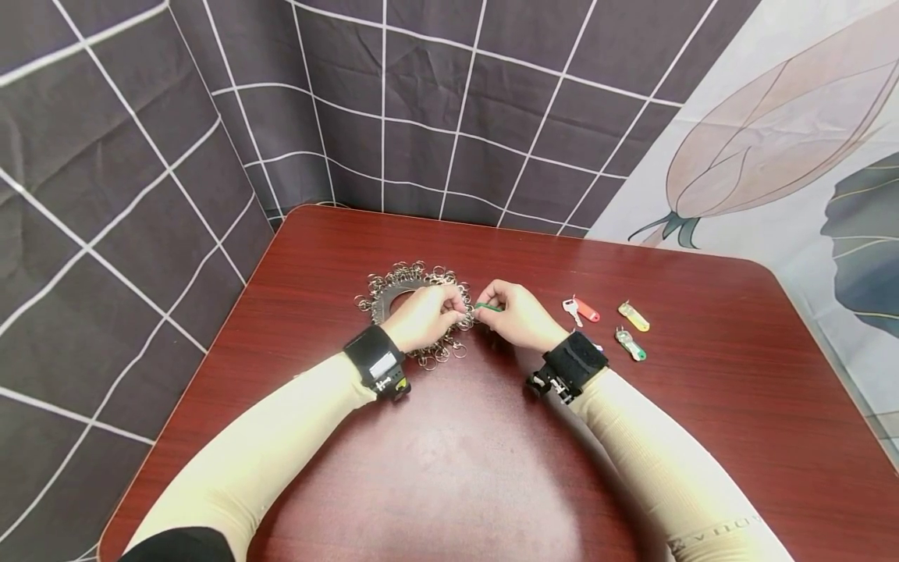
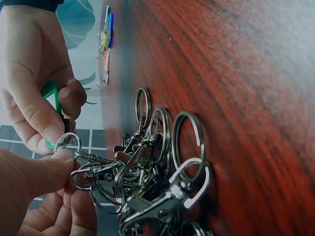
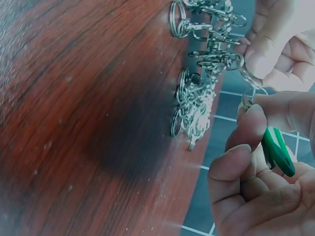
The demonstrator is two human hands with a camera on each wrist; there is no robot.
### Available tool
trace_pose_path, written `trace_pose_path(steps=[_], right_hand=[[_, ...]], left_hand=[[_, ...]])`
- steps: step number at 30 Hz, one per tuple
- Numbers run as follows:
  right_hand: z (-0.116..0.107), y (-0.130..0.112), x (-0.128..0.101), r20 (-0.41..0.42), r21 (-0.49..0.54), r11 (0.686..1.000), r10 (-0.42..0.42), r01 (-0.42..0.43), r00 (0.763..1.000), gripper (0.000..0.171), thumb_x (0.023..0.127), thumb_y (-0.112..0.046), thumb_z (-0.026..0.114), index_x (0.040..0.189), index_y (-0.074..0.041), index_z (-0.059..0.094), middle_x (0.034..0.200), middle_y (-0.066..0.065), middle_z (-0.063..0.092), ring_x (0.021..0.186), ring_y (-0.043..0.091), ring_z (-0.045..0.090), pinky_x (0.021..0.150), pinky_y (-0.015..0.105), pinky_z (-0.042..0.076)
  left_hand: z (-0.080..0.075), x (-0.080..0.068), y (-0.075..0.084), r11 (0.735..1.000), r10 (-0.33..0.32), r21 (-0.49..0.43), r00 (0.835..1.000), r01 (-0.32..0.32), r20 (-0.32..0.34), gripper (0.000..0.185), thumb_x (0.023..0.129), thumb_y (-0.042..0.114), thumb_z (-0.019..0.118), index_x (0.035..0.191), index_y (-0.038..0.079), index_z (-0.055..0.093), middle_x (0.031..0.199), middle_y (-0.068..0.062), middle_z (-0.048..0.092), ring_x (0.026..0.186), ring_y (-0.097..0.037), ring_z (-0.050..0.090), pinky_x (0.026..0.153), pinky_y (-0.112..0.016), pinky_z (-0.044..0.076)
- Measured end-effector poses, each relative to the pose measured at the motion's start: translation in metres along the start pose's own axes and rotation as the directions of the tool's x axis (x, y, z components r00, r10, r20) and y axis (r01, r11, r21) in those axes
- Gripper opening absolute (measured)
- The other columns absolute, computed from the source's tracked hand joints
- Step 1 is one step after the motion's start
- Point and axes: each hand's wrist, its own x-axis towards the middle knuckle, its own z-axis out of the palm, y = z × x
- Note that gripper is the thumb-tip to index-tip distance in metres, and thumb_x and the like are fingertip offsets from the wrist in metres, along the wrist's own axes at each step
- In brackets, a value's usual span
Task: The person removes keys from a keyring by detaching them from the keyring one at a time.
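Observation:
A bunch of metal swivel clasps with split rings (image 1: 400,273) is set around a greyish loop on the table. My left hand (image 1: 424,316) reaches over it and pinches one split ring (image 2: 79,141) between thumb and index finger; its clasp trails toward the bunch. Just to the right, my right hand (image 1: 520,316) holds a green key tag (image 3: 278,152), partly covered by the fingers. A small ring (image 3: 247,98) at the right fingertips meets the pinched split ring; whether the two are linked cannot be told.
Right of my right hand lie a silver key (image 1: 572,311), a red key tag (image 1: 587,311), a yellow-tagged key (image 1: 634,316) and a green-tagged key (image 1: 630,344). Another tag is mostly hidden behind the right wrist. Fabric with a grid (image 1: 421,140) hangs behind the table (image 1: 421,484).

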Motion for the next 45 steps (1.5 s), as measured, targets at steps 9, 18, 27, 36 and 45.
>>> trace_pose_path(steps=[9, 18, 27, 36, 45], right_hand=[[-0.001, 0.0, -0.002, -0.01, 0.05, 0.997, 0.064, -0.063, 0.998, 0.009, 0.085, -0.011, 0.07, 0.089, -0.006, 0.063, 0.073, 0.007, 0.066, 0.06, 0.015, 0.061, 0.053, 0.025, 0.046], [-0.004, 0.003, -0.004, -0.014, 0.084, 0.994, 0.068, -0.066, 0.998, 0.011, 0.087, -0.012, 0.07, 0.092, -0.005, 0.063, 0.079, 0.015, 0.069, 0.063, 0.017, 0.063, 0.055, 0.025, 0.047], [0.004, 0.009, -0.004, 0.044, 0.087, 0.996, -0.02, 0.016, 0.999, 0.011, 0.088, -0.012, 0.069, 0.091, -0.007, 0.06, 0.076, 0.012, 0.066, 0.063, 0.021, 0.062, 0.058, 0.027, 0.047], [0.008, 0.012, -0.003, 0.078, 0.05, 0.998, -0.039, 0.035, 0.996, 0.005, 0.092, -0.01, 0.064, 0.095, -0.007, 0.062, 0.078, 0.011, 0.066, 0.062, 0.014, 0.057, 0.058, 0.027, 0.046], [0.004, 0.006, -0.004, -0.084, 0.084, 0.996, -0.027, 0.034, 0.996, 0.007, 0.092, -0.009, 0.062, 0.098, -0.006, 0.062, 0.081, 0.009, 0.064, 0.064, 0.019, 0.059, 0.056, 0.026, 0.046]], left_hand=[[0.001, 0.001, 0.006, 0.999, 0.014, 0.034, 1.0, -0.015, 0.023, 0.008, 0.09, 0.008, 0.067, 0.084, 0.012, 0.062, 0.078, 0.004, 0.061, 0.074, -0.01, 0.058, 0.068, -0.024, 0.047], [0.005, 0.003, -0.002, 1.0, 0.019, -0.019, 1.0, -0.02, -0.022, 0.012, 0.087, 0.004, 0.059, 0.098, 0.004, 0.066, 0.083, 0.0, 0.062, 0.078, -0.011, 0.058, 0.072, -0.02, 0.048], [0.003, 0.001, -0.007, 0.999, -0.033, -0.04, 0.998, 0.031, -0.052, 0.012, 0.086, 0.004, 0.059, 0.096, 0.006, 0.065, 0.084, 0.0, 0.063, 0.079, -0.012, 0.059, 0.073, -0.023, 0.049], [0.002, -0.001, -0.009, 0.999, -0.031, -0.037, 0.995, 0.027, -0.093, 0.007, 0.089, 0.006, 0.06, 0.093, 0.011, 0.06, 0.085, 0.001, 0.062, 0.079, -0.011, 0.059, 0.073, -0.023, 0.049], [0.009, -0.003, -0.01, 0.999, 0.018, -0.051, 0.999, -0.02, -0.046, 0.006, 0.089, 0.005, 0.062, 0.089, 0.01, 0.062, 0.079, 0.002, 0.061, 0.073, -0.01, 0.058, 0.068, -0.022, 0.048]])
